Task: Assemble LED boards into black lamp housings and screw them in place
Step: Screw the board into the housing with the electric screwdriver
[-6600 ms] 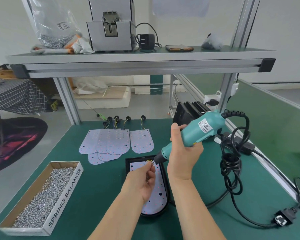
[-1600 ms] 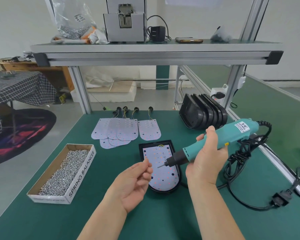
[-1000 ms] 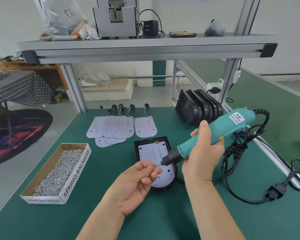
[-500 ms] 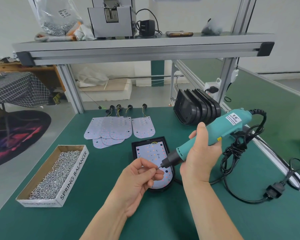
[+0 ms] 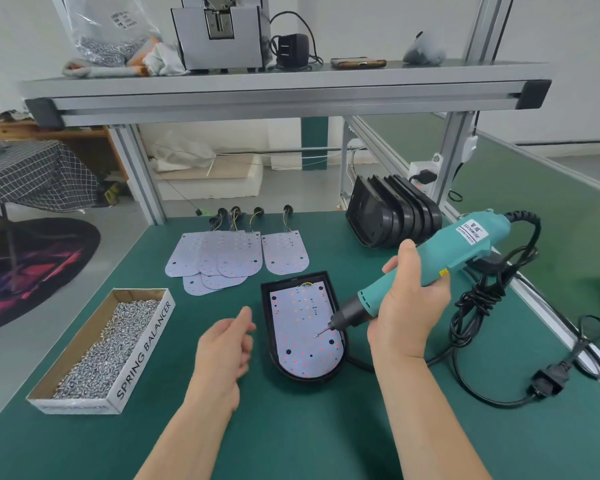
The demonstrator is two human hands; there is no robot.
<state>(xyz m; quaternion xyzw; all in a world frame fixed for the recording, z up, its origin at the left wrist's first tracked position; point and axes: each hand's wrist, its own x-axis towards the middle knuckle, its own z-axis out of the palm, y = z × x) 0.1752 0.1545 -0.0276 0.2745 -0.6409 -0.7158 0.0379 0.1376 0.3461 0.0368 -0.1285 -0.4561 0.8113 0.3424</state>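
A green mat (image 5: 291, 427) covers the bench, framed by aluminium posts under a grey shelf (image 5: 284, 95). On the shelf sit a bag of screws (image 5: 108, 32), a grey machine (image 5: 219, 32), a black adapter (image 5: 290, 50) and a phone (image 5: 357, 63). Past the bench, on the left, a table under checked cloth (image 5: 32, 174) stands on a grey floor beside a dark rug (image 5: 32, 268).

On the mat, a cardboard box (image 5: 142, 344) of screws lies at the left. Loose boards (image 5: 236, 258) overlap at the far middle, wires at their far ends. A row of spare housings (image 5: 392, 220) stands on edge at the far right.

The housing (image 5: 267, 306) lies flat at the centre, its long axis running away from the person, rounded end near, square end far. A board (image 5: 302, 327) sits inside it the same way round (yellow wires at the far end).

The right hand (image 5: 406, 313) is wrapped round the screwdriver (image 5: 447, 251), whose long axis slants from upper right down to lower left. Its bit points at the board's lower middle; whether it touches cannot be told. The cord (image 5: 475, 306) coils to the right, ending in a plug (image 5: 548, 379) on the mat.

The left hand (image 5: 222, 348) hovers just left of the housing, fingers loosely curled, nothing seen in them.
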